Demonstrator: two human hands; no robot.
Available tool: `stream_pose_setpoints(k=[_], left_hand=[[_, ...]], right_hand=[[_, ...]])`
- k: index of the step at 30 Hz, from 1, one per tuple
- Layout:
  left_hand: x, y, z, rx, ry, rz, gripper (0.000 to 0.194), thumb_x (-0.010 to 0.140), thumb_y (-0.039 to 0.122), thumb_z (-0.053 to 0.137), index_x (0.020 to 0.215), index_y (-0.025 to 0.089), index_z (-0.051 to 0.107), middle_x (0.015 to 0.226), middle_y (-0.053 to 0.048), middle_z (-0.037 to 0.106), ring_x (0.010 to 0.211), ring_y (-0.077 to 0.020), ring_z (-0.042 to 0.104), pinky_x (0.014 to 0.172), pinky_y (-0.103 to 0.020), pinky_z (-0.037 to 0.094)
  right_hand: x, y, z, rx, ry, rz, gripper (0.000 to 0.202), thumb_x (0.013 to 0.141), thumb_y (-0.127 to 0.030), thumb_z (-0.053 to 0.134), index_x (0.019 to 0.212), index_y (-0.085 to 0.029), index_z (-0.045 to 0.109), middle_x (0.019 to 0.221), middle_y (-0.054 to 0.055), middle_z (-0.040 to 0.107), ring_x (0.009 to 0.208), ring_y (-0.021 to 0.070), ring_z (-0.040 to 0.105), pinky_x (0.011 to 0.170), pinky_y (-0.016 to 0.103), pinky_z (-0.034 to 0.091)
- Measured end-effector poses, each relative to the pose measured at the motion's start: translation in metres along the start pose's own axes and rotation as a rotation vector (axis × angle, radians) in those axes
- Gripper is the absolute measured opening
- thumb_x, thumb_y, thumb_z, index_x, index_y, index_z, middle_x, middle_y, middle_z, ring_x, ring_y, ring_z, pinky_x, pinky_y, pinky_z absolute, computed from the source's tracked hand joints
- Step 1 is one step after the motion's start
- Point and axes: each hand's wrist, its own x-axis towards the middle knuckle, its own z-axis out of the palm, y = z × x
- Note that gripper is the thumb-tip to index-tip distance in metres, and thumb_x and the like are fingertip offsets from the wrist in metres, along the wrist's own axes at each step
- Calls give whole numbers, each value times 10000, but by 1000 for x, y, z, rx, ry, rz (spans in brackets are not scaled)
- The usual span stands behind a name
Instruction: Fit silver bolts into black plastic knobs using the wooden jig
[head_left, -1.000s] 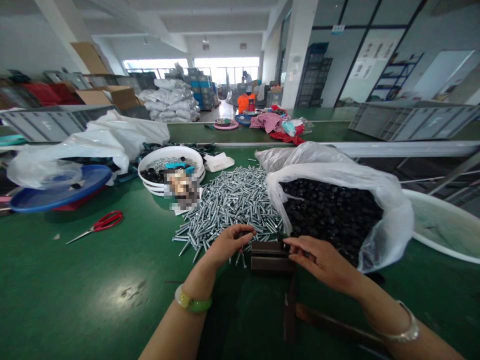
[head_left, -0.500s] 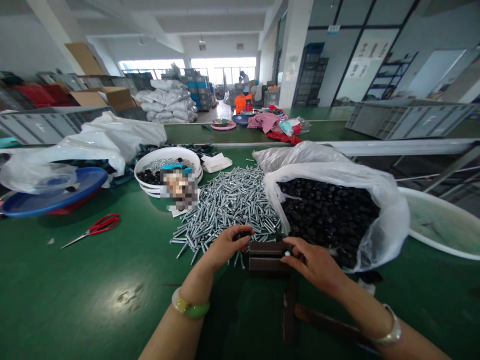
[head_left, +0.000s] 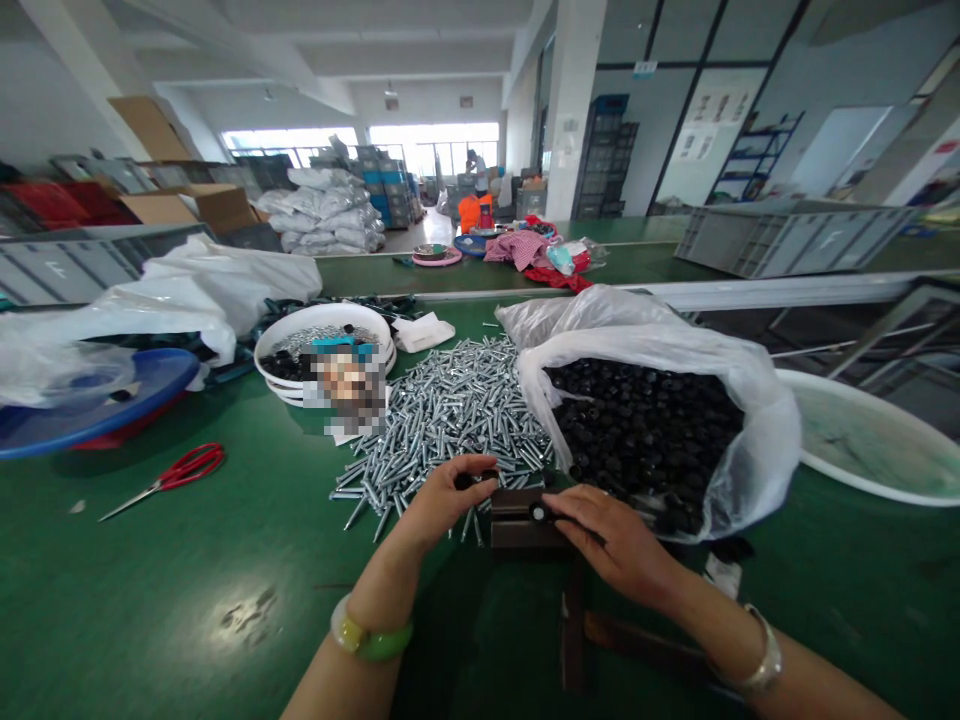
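At dark block [head_left: 517,518]: hands pinch small black parts, details obscured by fingers.

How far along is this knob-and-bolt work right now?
Done: the white round basin holds a few black and silver parts. In hand: the left hand pinches a small black piece by the dark metal block, where the right hand sets a black plastic knob. Left: a large pile of silver bolts and a nearly full white plastic bag of black knobs.
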Motion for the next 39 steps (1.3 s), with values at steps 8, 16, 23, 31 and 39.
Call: stream_pose_setpoints(k=[8,16,23,31,39], left_hand=[[0,3,4,-16,16,0,377,623,292,723,968,156,657,856,-32,636,779,-152,545,755,-270,411],[8,-14,-1,18,224,-12,402,618,351,715,952,133,664,771,-26,602,710,-143,536,703,-278,421],[11,-22,-1,6,279,7,407,595,309,737,952,131,656,892,-73,655,859,-194,568,782,-311,440],[13,-22,4,79,261,84,391,596,237,742,959,138,631,919,-75,680,826,-180,604,760,-296,456],[5,-8,6,325,236,242,341,614,197,728,941,172,635,831,-16,663,657,-124,564,639,-240,446]], right_hand=[[39,64,-43,-309,82,285,224,822,-283,487,950,-182,641,808,43,649,679,158,592,628,274,467],[95,51,-7,-444,-194,126,250,861,-272,439,1022,-219,623,994,41,653,912,156,583,802,253,431],[127,46,35,-531,-287,181,148,774,-122,515,865,-148,629,890,134,655,836,226,615,698,302,453],[114,24,5,-311,-192,182,163,857,-227,458,910,-154,594,880,67,669,805,164,623,729,267,471],[104,-10,9,482,-247,267,181,717,-345,626,718,-164,630,599,-5,628,551,126,586,524,235,474]])
